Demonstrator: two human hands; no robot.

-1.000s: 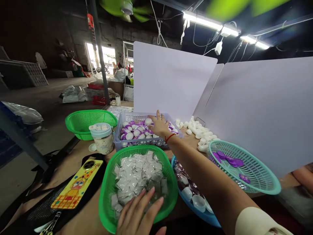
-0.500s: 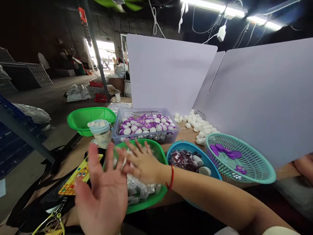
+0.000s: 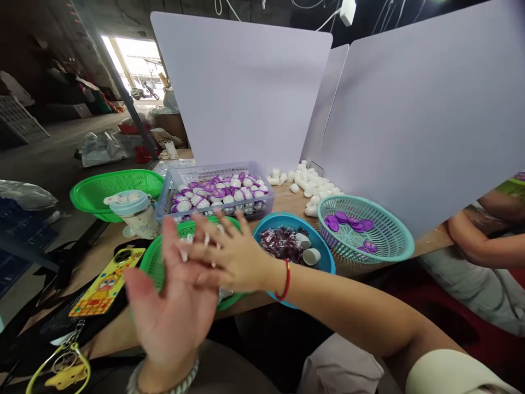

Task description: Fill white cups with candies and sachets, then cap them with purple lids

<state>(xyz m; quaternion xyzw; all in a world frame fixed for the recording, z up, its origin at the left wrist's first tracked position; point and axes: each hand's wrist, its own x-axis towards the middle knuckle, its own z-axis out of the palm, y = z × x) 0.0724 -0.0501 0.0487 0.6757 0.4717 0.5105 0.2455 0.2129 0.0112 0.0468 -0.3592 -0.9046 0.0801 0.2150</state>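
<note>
My left hand (image 3: 176,303) is raised palm toward me, fingers spread and thumb out, with nothing in it. Across its fingers lies my right hand (image 3: 235,257), back upward, fingers stretched apart, a red bracelet at the wrist; the two hands appear to touch. Both are a little blurred. Behind and below them stands a green basket (image 3: 152,262), its contents mostly hidden by the hands. To the right, a blue basin (image 3: 330,268) holds dark red wrapped packets (image 3: 283,243) and a few white cups (image 3: 311,256).
A lilac crate (image 3: 213,215) holds many white and purple capsules. A turquoise basket (image 3: 404,246) contains purple discs, with white pieces (image 3: 315,183) heaped behind it. At left are a tumbler (image 3: 139,216), a yellow phone (image 3: 109,282) and another green basket (image 3: 90,191). Another person's arm (image 3: 476,241) shows at right.
The view has tilted down and turned right, so the baskets appear higher and further left. My right hand still lies across my left; both remain open.
</note>
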